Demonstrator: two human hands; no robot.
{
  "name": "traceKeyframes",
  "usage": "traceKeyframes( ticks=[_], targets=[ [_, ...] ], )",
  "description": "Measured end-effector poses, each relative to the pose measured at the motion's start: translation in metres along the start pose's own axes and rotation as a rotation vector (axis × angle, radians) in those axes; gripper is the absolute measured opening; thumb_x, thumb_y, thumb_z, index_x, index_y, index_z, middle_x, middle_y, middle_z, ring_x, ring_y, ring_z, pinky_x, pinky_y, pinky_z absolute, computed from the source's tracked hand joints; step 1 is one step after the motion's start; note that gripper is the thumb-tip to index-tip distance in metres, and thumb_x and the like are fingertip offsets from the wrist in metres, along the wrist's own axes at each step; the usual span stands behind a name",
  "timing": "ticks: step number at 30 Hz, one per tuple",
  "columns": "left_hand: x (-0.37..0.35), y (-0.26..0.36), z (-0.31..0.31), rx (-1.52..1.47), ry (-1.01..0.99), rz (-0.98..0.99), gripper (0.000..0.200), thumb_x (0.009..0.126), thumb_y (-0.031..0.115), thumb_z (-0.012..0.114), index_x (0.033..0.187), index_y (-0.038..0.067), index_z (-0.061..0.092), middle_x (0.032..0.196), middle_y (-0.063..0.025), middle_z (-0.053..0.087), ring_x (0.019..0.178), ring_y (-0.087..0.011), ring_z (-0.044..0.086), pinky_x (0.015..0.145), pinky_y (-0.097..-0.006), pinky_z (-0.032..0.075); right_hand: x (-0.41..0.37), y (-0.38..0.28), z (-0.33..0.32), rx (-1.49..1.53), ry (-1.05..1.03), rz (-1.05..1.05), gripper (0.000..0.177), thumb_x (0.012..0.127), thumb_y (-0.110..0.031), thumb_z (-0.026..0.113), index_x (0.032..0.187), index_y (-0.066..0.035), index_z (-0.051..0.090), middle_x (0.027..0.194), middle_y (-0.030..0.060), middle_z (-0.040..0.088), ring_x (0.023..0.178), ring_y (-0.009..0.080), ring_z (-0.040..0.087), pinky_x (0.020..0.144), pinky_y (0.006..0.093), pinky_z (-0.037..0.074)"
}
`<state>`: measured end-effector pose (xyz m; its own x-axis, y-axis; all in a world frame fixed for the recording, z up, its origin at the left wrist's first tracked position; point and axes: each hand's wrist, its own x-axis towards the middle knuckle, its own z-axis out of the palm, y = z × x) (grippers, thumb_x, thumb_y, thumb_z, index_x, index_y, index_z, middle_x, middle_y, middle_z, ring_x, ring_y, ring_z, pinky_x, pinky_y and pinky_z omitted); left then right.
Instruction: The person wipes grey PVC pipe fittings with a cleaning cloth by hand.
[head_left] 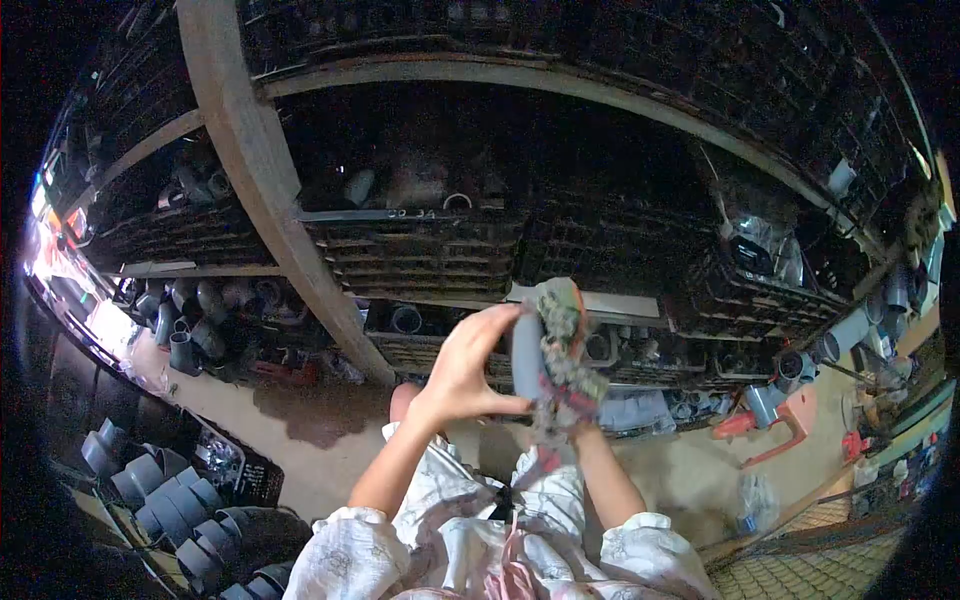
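Observation:
My left hand (462, 365) grips a grey plastic pipe fitting (524, 358) from its left side, thumb below and fingers above. Against the fitting's right side lies a bunched, multicoloured rag (562, 350), greyish with red and green patches. My right hand (583, 432) is at the rag, its fingers mostly covered by the cloth and partly blurred. Both hands are close together in front of my body, above the floor. The far side of the fitting is hidden by the rag.
Dark plastic crates (420, 250) fill the wooden shelves ahead, several holding pipe fittings. Many grey pipe fittings (180, 500) are piled at lower left beside a black crate (262, 480). A red plastic item (795, 430) lies on the floor at right, near a clear bag (757, 500).

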<state>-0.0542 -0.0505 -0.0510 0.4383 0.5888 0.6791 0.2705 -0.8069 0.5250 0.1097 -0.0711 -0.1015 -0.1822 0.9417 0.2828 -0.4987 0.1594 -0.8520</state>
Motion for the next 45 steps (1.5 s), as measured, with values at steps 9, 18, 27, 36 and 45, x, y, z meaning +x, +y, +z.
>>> traceKeyframes(
  ticks=[9,18,27,36,45],
  targets=[
    [0.006,0.005,-0.002,-0.046,-0.062,0.067,0.09,0.042,0.035,0.078,0.115,0.0,0.039,0.115,-0.0144,0.045,0.108,-0.0281,0.042,0.094,-0.0389,0.028,-0.003,-0.009,0.014,0.277,-0.029,0.003,0.052,0.078,-0.033,0.048,0.12,-0.004,0.037,0.122,0.0107,0.039,0.114,0.0199,0.036,0.097,0.03,0.026],
    [0.007,0.014,-0.005,0.041,-0.16,0.131,0.093,0.046,0.033,0.076,0.121,0.0,0.031,0.121,-0.0139,0.04,0.117,-0.0335,0.03,0.094,-0.0413,0.027,-0.019,-0.012,-0.011,0.298,0.087,0.067,0.048,0.073,-0.027,0.051,0.114,-0.002,0.041,0.123,0.0134,0.038,0.115,0.0232,0.034,0.097,0.0325,0.025],
    [0.006,0.011,-0.002,0.034,-0.16,0.082,0.096,0.041,0.047,0.074,0.117,0.0,0.038,0.123,-0.016,0.038,0.118,-0.0314,0.03,0.095,-0.04,0.026,-0.044,0.001,-0.015,0.255,0.136,0.07,0.044,0.069,-0.021,0.054,0.108,0.0,0.045,0.123,0.0162,0.037,0.117,0.0265,0.032,0.097,0.035,0.024],
    [0.002,0.009,-0.008,0.099,-0.165,0.047,0.083,0.043,0.037,0.072,0.111,-0.001,0.042,0.115,-0.019,0.042,0.11,-0.0307,0.039,0.091,-0.0394,0.029,-0.03,-0.044,0.001,-0.044,-0.015,-0.004,0.041,0.065,-0.015,0.057,0.102,0.001,0.05,0.123,0.0189,0.036,0.118,0.0297,0.031,0.097,0.0375,0.023],
    [0.0,0.021,-0.012,0.013,-0.056,-0.026,0.077,0.044,0.021,0.072,0.111,0.0,0.041,0.108,-0.0177,0.044,0.1,-0.0312,0.045,0.085,-0.0369,0.038,-0.044,-0.031,0.013,-0.941,0.106,-0.519,0.026,0.062,-0.01,0.057,0.084,0.005,0.055,0.103,0.016,0.05,0.094,0.0247,0.049,0.084,0.0321,0.035]
  ],
)
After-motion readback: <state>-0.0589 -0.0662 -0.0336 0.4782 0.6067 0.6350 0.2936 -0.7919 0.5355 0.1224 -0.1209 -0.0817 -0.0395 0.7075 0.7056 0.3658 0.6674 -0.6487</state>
